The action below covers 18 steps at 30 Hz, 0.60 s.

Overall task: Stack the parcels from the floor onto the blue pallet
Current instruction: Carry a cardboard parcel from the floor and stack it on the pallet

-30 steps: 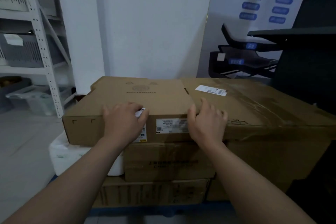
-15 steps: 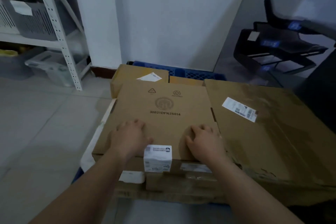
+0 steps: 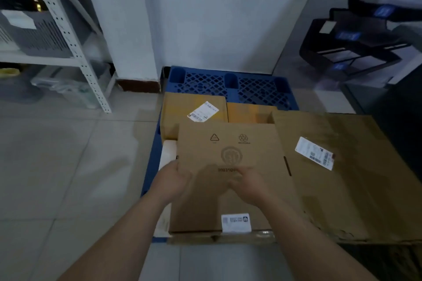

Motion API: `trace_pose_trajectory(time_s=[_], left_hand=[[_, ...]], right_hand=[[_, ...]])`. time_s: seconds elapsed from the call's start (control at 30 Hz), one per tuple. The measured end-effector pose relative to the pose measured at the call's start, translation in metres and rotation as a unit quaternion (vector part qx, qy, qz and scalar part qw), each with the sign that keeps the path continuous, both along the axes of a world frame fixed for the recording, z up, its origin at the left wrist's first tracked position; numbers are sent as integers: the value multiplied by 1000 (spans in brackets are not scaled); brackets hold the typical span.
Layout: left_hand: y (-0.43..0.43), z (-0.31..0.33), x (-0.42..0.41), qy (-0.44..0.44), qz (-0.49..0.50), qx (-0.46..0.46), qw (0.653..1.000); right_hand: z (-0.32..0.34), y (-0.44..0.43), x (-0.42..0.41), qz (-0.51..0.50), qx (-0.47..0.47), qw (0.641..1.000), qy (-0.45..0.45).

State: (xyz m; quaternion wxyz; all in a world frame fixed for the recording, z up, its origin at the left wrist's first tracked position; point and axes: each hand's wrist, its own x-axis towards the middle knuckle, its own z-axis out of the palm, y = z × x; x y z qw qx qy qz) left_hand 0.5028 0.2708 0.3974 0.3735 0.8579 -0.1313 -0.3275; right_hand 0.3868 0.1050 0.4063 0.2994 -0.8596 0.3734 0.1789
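Left hand is on the left edge of the brown printed cardboard parcel, grip too blurry to call. Right hand lies flat on top. Parcel's up on the blue plastic pallet stack, so a lopsided shove could probably slide it off.
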Motion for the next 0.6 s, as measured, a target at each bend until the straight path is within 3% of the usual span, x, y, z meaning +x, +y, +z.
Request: trace_pose_trajectory(time_s=[0.17,0.37,0.6], left_hand=[[-30,-2,87,-6,102,21,995],[-44,-33,176,70,175,29,982],[-71,-90,251,142,121,35,982]], right_hand=[[-14,-27,73,-44,-11,998,-39],[-28,-53,138,-95,-31,994,-41],[-57,-62,193,-142,-56,988,-11]])
